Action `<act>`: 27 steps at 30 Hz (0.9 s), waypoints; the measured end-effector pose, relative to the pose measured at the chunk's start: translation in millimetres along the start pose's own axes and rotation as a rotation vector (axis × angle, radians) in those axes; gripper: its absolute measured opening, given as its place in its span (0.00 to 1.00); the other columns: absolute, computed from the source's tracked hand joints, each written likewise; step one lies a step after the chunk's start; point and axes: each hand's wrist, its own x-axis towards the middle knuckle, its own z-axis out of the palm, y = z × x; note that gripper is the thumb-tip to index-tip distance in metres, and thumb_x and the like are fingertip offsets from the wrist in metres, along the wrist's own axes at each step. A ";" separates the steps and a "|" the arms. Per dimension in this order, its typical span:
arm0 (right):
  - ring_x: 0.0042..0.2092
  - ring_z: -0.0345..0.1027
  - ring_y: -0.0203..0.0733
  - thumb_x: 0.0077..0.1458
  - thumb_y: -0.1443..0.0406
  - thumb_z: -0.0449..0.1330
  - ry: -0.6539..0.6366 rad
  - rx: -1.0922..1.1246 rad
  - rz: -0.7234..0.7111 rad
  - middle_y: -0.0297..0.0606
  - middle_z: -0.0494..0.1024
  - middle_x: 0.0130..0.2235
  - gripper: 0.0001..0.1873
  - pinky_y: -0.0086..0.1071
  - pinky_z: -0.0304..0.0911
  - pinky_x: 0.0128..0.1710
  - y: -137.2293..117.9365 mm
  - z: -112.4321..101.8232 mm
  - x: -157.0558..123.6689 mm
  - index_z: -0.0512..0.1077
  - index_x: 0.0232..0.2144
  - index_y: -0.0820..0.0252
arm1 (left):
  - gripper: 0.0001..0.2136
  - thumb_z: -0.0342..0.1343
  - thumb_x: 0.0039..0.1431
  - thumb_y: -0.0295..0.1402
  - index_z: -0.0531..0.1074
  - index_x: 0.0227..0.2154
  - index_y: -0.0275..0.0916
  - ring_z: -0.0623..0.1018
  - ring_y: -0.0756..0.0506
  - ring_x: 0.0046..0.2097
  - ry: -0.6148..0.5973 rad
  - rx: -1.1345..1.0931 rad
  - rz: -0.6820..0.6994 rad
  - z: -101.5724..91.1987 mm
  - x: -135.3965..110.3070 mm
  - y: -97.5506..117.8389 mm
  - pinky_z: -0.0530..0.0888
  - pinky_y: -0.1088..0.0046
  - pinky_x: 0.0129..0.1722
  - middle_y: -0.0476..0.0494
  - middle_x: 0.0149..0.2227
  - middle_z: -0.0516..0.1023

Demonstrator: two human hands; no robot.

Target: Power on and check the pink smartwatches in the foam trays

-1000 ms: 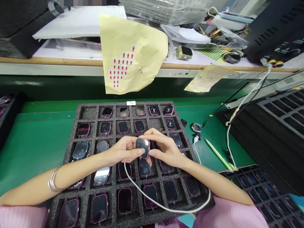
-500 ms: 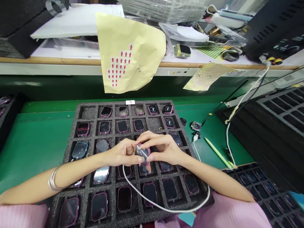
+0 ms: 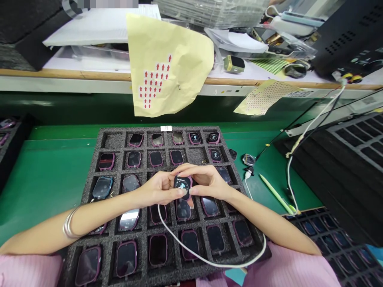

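Note:
Between my two hands is a smartwatch body (image 3: 183, 186) with a purple frame, its lit screen tilted up toward me. My left hand (image 3: 163, 189) grips its left side, thumb across the lower screen. My right hand (image 3: 208, 182) holds the right side and top edge, thumb at the rim. A white cable (image 3: 191, 252) runs from beneath my left hand, loops over the tray and goes off to the right; its end at the watch is hidden. Under my hands lies a black foam tray (image 3: 111, 140) with several purple-framed watches in its compartments.
On the green bench (image 3: 60, 155), right of the tray, lie a white plug (image 3: 248, 173), a small round item (image 3: 248, 159) and a light green pen (image 3: 277, 194). A yellow sheet with red arrows (image 3: 167, 67) hangs from the shelf edge. Another watch tray (image 3: 338, 239) sits lower right.
The watch has been turned so its screen faces me, and the screen now shows a lit display where it looked dark and glossy before. Both hands keep hold of it.

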 end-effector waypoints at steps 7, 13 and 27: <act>0.54 0.64 0.49 0.54 0.67 0.65 -0.025 -0.052 0.008 0.46 0.73 0.51 0.17 0.49 0.58 0.54 -0.2 -3.4 0.3 0.74 0.48 0.56 | 0.15 0.59 0.55 0.41 0.68 0.30 0.32 0.55 0.57 0.16 0.054 0.099 -0.014 -1.0 -0.9 -0.2 0.51 0.82 0.13 0.57 0.15 0.60; 0.53 0.63 0.51 0.50 0.59 0.68 0.052 -0.613 -0.118 0.48 0.70 0.52 0.29 0.49 0.60 0.52 -7.9 1.5 -4.2 0.67 0.54 0.56 | 0.14 0.59 0.55 0.40 0.69 0.35 0.31 0.56 0.58 0.16 0.199 0.086 -0.019 1.9 3.1 -0.9 0.53 0.82 0.14 0.55 0.19 0.66; 0.46 0.67 0.51 0.55 0.61 0.63 0.157 -1.218 -0.115 0.46 0.74 0.46 0.21 0.45 0.62 0.43 1.9 13.5 -9.5 0.66 0.50 0.61 | 0.12 0.59 0.55 0.35 0.69 0.38 0.33 0.75 0.44 0.41 0.239 0.193 0.040 -1.3 4.6 -14.9 0.71 0.66 0.46 0.43 0.37 0.76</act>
